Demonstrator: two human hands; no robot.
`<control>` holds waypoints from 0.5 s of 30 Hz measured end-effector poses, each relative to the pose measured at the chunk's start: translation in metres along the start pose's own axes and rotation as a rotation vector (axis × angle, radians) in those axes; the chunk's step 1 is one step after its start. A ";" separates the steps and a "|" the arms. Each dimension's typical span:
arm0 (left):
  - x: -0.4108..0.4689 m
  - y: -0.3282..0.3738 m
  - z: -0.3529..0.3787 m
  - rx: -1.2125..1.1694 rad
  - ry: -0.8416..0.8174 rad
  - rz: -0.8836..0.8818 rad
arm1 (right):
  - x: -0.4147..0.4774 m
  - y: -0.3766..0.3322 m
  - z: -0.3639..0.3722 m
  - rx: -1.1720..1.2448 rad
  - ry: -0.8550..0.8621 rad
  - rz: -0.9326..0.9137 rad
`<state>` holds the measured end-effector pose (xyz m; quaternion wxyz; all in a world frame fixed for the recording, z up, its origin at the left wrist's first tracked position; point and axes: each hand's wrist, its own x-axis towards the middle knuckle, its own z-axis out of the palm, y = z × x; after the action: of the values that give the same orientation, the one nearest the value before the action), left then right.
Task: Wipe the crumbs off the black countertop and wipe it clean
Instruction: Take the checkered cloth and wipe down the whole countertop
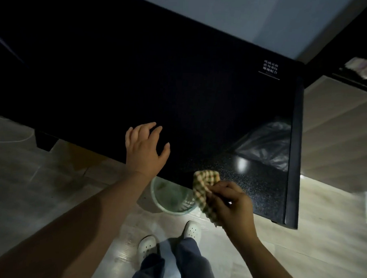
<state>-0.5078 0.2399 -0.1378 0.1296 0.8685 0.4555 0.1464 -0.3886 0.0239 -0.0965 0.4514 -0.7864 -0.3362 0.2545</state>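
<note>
Countertop: wipe toward near edge, over bin.
Left hand: flat, released, bracing.
Right hand: pinches checked cloth; flatten it.

Home-like room: pale tiled floor, black speckled countertop with a printed notice at its far right corner, plastic bucket below.
</note>
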 end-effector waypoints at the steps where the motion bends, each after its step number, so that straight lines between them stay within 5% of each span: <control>1: 0.000 0.001 -0.001 -0.013 -0.011 -0.006 | 0.005 -0.007 -0.004 0.039 0.046 0.016; 6: 0.004 0.009 -0.007 -0.123 -0.001 -0.023 | 0.060 -0.026 -0.019 0.065 0.224 0.029; 15: 0.101 0.027 0.001 -0.108 -0.018 0.094 | 0.173 -0.028 -0.040 0.073 0.301 -0.004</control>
<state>-0.4323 0.3089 -0.1152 0.1731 0.8821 0.4043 0.1688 -0.2572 0.1444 -0.0698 0.5256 -0.7981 -0.2566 0.1448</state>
